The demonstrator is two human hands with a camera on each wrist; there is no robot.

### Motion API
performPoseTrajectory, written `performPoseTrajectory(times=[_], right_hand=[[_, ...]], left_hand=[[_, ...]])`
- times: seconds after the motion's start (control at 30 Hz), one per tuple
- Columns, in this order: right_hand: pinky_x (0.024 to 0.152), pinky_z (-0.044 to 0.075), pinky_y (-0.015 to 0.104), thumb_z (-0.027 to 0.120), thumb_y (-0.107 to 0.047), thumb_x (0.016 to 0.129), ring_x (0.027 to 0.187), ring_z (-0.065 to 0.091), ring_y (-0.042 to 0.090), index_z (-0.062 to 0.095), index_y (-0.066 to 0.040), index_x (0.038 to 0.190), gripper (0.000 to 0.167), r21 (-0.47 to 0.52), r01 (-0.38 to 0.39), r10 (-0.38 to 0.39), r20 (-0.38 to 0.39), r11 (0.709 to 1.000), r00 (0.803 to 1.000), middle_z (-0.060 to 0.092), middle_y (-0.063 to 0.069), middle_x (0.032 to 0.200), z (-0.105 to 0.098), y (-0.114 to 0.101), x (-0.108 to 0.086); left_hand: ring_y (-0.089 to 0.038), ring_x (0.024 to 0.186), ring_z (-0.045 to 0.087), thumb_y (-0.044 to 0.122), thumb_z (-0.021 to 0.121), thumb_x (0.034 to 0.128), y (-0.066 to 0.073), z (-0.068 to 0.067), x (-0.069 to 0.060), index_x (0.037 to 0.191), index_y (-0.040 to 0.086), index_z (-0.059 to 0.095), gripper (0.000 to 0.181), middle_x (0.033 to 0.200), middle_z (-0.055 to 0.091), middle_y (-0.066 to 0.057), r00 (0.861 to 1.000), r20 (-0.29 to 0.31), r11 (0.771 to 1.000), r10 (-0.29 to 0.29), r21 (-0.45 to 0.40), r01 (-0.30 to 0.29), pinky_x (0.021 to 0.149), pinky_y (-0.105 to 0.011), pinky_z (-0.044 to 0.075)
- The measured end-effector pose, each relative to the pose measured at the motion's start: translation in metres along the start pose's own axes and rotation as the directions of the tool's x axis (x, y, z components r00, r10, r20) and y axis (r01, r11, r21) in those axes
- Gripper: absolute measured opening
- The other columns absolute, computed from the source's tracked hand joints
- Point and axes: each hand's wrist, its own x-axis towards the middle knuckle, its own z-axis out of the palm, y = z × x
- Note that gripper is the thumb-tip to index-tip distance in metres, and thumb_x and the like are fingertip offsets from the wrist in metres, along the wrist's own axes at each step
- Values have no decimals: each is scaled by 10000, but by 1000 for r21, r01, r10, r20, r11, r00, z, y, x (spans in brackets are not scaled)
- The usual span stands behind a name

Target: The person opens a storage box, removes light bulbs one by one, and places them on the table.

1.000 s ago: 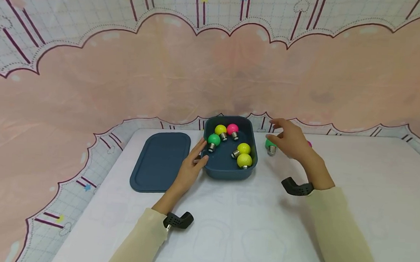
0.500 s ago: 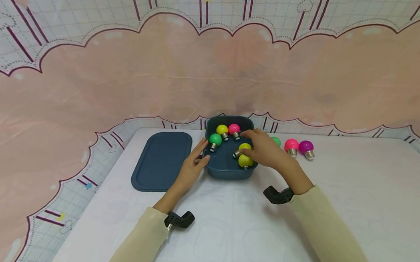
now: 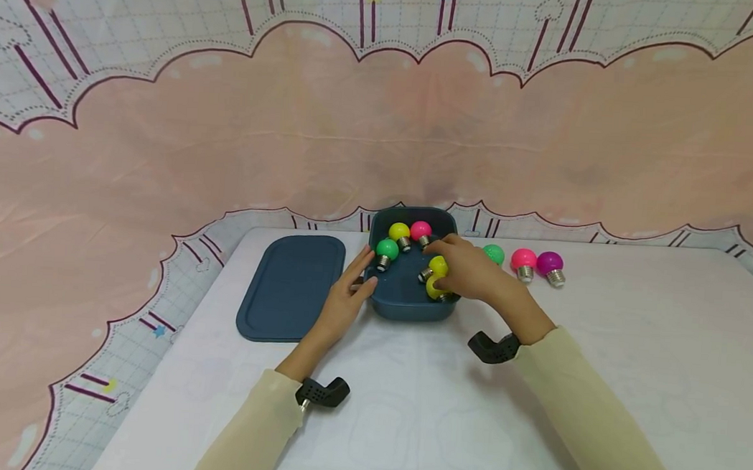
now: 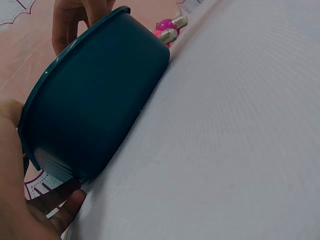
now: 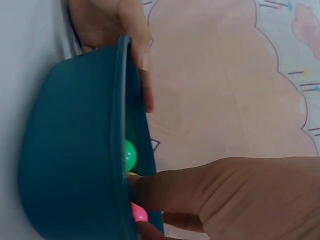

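Observation:
A dark blue plastic box (image 3: pixel 407 310) stands on the table, holding several small coloured light bulbs. Inside are a green bulb (image 3: pixel 386 249), a pink bulb (image 3: pixel 421 230) and yellow bulbs (image 3: pixel 399 231). My left hand (image 3: pixel 343 301) rests against the box's left side, its straight fingers by the rim. My right hand (image 3: pixel 471 269) reaches over the right rim, thumb and fingers spread around the two nearer yellow bulbs. Both wrist views show the box wall close up; in the right one, the right thumb (image 5: pixel 165 190) dips inside, and the fingertips are partly hidden.
A flat dark blue lid (image 3: pixel 291 287) lies left of the box. To the right, a row of bulbs lies on the white table (image 3: pixel 405 409): green (image 3: pixel 494 254), pink (image 3: pixel 524 259) and purple (image 3: pixel 549 263). A patterned cloth (image 3: pixel 382 135) hangs behind.
My right hand has come left from the green bulb on the table to the yellow bulbs in the box. The nearest yellow bulb has turned slightly. My left hand stays put.

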Motion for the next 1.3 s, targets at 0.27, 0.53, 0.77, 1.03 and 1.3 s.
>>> performPoseTrajectory(times=[0.27, 0.53, 0.77, 1.03, 1.3], right_hand=[[823, 528, 413, 737, 20, 796, 1064, 546, 335, 609, -41, 1269, 494, 33, 76, -75, -12, 997, 997, 473, 210, 1315, 12, 8, 7], [803, 534, 377, 742, -23, 818, 971, 581, 295, 637, -32, 1224, 419, 34, 129, -127, -56, 991, 990, 537, 216, 1213, 17, 10, 16], [844, 516, 403, 757, -55, 816, 985, 580, 307, 651, -11, 1181, 383, 28, 122, -120, -61, 992, 991, 610, 183, 1104, 21, 12, 22], [931, 467, 437, 751, -123, 836, 1020, 590, 286, 637, -39, 1210, 400, 28, 133, -132, -5, 991, 991, 652, 138, 1132, 29, 6, 27], [935, 455, 485, 758, -192, 836, 1069, 583, 296, 620, -116, 1252, 444, -16, 102, -101, 35, 995, 994, 634, 119, 1185, 32, 0, 30]], left_hand=[[-319, 1368, 313, 65, 505, 994, 1, 0, 0, 1466, -15, 326, 512, 1552, 217, -169, 1000, -3, 1000, 14, -4, -14, 979, -491, 399], [-319, 1367, 313, 52, 508, 990, 1, -1, 0, 1459, -37, 328, 510, 1548, 217, -182, 1000, -5, 1000, 16, -4, -16, 975, -493, 399], [-291, 1383, 289, 54, 505, 992, 2, -1, 0, 1468, -2, 335, 509, 1553, 215, -162, 1000, -4, 1000, -7, 0, 7, 990, -479, 392], [-289, 1381, 294, 71, 500, 998, 3, -1, 0, 1467, -5, 334, 504, 1558, 215, -146, 1000, 1, 1000, -13, 2, 13, 997, -478, 388], [-285, 1381, 295, 69, 501, 997, 2, -1, 0, 1468, 7, 341, 502, 1555, 219, -152, 1000, -2, 1000, -10, -2, 10, 990, -475, 398]])
